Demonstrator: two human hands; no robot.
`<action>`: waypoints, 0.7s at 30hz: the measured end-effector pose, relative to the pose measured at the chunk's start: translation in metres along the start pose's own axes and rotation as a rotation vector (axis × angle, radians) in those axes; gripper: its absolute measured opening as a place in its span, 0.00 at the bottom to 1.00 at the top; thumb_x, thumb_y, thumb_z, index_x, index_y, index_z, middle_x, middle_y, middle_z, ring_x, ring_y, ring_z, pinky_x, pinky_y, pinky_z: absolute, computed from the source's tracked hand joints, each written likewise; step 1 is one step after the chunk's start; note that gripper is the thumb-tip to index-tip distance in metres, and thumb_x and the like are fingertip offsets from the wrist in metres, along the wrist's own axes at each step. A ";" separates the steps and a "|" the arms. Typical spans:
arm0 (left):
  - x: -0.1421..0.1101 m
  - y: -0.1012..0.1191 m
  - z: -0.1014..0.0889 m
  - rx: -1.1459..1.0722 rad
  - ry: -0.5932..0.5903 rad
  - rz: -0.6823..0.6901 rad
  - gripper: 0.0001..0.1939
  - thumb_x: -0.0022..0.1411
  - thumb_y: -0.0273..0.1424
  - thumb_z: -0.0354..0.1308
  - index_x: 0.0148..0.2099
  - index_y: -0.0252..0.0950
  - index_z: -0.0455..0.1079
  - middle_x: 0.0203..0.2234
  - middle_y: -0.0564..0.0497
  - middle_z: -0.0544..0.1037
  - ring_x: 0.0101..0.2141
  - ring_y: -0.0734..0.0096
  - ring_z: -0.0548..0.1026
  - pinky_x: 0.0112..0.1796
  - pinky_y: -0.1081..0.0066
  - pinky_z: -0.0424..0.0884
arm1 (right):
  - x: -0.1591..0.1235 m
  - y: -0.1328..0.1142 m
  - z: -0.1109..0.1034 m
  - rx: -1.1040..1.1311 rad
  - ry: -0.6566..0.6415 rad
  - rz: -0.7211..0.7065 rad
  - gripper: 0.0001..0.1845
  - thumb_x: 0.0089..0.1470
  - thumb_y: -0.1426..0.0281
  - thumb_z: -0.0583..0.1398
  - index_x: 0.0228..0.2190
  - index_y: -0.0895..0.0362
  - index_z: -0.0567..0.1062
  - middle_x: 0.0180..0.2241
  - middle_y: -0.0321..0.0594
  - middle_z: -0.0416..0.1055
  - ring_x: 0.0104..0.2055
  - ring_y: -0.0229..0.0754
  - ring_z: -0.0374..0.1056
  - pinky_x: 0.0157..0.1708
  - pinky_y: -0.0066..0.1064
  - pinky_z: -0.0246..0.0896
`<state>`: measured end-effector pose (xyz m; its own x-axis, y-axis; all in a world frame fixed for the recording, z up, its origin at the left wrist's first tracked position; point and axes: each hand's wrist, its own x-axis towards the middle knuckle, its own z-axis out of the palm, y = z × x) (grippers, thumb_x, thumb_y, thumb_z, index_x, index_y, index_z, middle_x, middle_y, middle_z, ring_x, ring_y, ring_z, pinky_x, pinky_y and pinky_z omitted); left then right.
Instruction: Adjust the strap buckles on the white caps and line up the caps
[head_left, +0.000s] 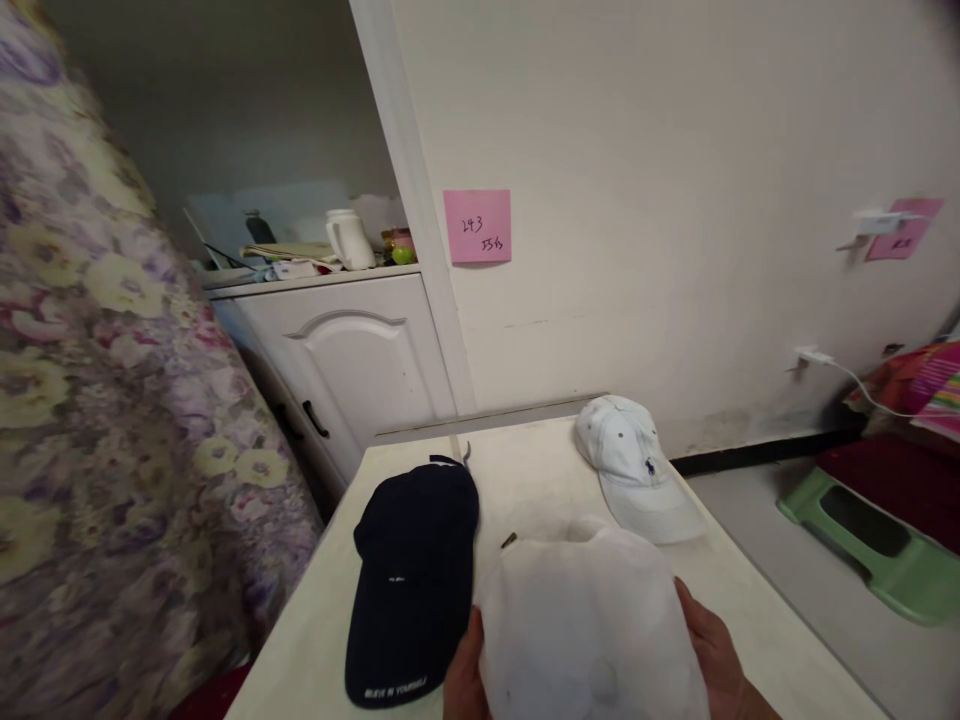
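Note:
Both my hands hold a white cap (589, 625) close to the camera, above the near end of a cream table (540, 470). My left hand (465, 675) grips its left side and my right hand (712, 655) grips its right side; most of the fingers are hidden behind the fabric. A dark navy cap (412, 580) lies flat on the table just left of my left hand, brim towards me. A second white cap (634, 465) with a small dark logo rests at the far right of the table.
A white wall carries a pink sticky note (477, 226). A white cabinet (337, 350) with a jug and clutter on top stands back left. A floral curtain (112, 400) hangs at the left. A green plastic stool (877, 545) sits on the floor at the right.

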<state>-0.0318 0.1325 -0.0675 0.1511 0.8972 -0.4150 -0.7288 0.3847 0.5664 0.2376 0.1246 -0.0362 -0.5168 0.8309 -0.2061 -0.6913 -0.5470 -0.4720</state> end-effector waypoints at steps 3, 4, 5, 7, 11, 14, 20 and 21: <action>-0.003 0.001 0.008 -0.008 -0.015 -0.048 0.08 0.56 0.37 0.68 0.36 0.39 0.84 0.33 0.49 0.88 0.60 0.52 0.71 0.63 0.64 0.60 | 0.001 0.001 -0.004 0.028 0.045 -0.022 0.22 0.39 0.48 0.71 0.30 0.51 0.87 0.30 0.38 0.85 0.39 0.63 0.80 0.52 0.49 0.72; -0.004 0.002 0.013 -0.013 -0.035 -0.052 0.09 0.58 0.38 0.66 0.37 0.40 0.84 0.33 0.49 0.88 0.59 0.52 0.72 0.63 0.64 0.61 | 0.001 0.001 -0.004 0.030 0.054 -0.024 0.22 0.40 0.48 0.71 0.31 0.51 0.87 0.30 0.38 0.85 0.39 0.63 0.80 0.52 0.49 0.72; -0.006 0.002 0.017 -0.019 -0.053 -0.051 0.09 0.60 0.38 0.65 0.38 0.41 0.84 0.33 0.50 0.88 0.58 0.53 0.73 0.63 0.63 0.61 | 0.001 0.001 -0.004 0.032 0.058 -0.023 0.22 0.40 0.48 0.70 0.31 0.52 0.87 0.30 0.39 0.85 0.40 0.63 0.80 0.52 0.50 0.72; -0.009 0.004 0.026 -0.030 -0.082 -0.057 0.10 0.62 0.38 0.63 0.37 0.43 0.85 0.32 0.52 0.87 0.57 0.54 0.75 0.63 0.63 0.62 | 0.002 0.000 -0.002 0.030 0.052 -0.005 0.23 0.41 0.47 0.69 0.31 0.51 0.87 0.31 0.41 0.85 0.43 0.66 0.79 0.53 0.53 0.71; -0.015 0.008 0.041 -0.045 -0.094 -0.079 0.09 0.61 0.38 0.64 0.32 0.45 0.85 0.28 0.54 0.87 0.54 0.56 0.77 0.62 0.67 0.62 | 0.002 -0.001 0.000 0.014 0.043 0.003 0.21 0.42 0.46 0.68 0.28 0.49 0.86 0.28 0.42 0.85 0.48 0.67 0.76 0.54 0.56 0.69; -0.018 0.010 0.051 -0.035 -0.129 -0.054 0.07 0.59 0.39 0.67 0.32 0.46 0.85 0.30 0.55 0.87 0.56 0.56 0.76 0.63 0.67 0.60 | 0.003 0.001 -0.002 0.019 0.043 -0.001 0.23 0.45 0.46 0.67 0.30 0.51 0.86 0.30 0.43 0.85 0.49 0.65 0.76 0.55 0.55 0.68; -0.019 0.009 0.041 0.044 -0.088 0.088 0.10 0.63 0.36 0.61 0.34 0.50 0.84 0.34 0.59 0.87 0.63 0.62 0.68 0.63 0.70 0.60 | 0.004 0.002 -0.005 0.044 0.107 -0.051 0.24 0.52 0.50 0.65 0.39 0.56 0.84 0.30 0.45 0.85 0.44 0.59 0.79 0.53 0.51 0.69; -0.018 0.009 0.036 0.052 -0.085 0.114 0.09 0.63 0.34 0.61 0.36 0.51 0.84 0.36 0.60 0.87 0.64 0.63 0.66 0.63 0.70 0.60 | 0.004 0.001 -0.004 0.031 0.112 -0.057 0.24 0.52 0.50 0.65 0.39 0.56 0.84 0.29 0.45 0.85 0.43 0.59 0.79 0.53 0.51 0.69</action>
<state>-0.0173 0.1276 -0.0288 0.1269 0.9501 -0.2850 -0.7090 0.2878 0.6438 0.2368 0.1281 -0.0403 -0.4179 0.8659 -0.2750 -0.7342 -0.5001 -0.4592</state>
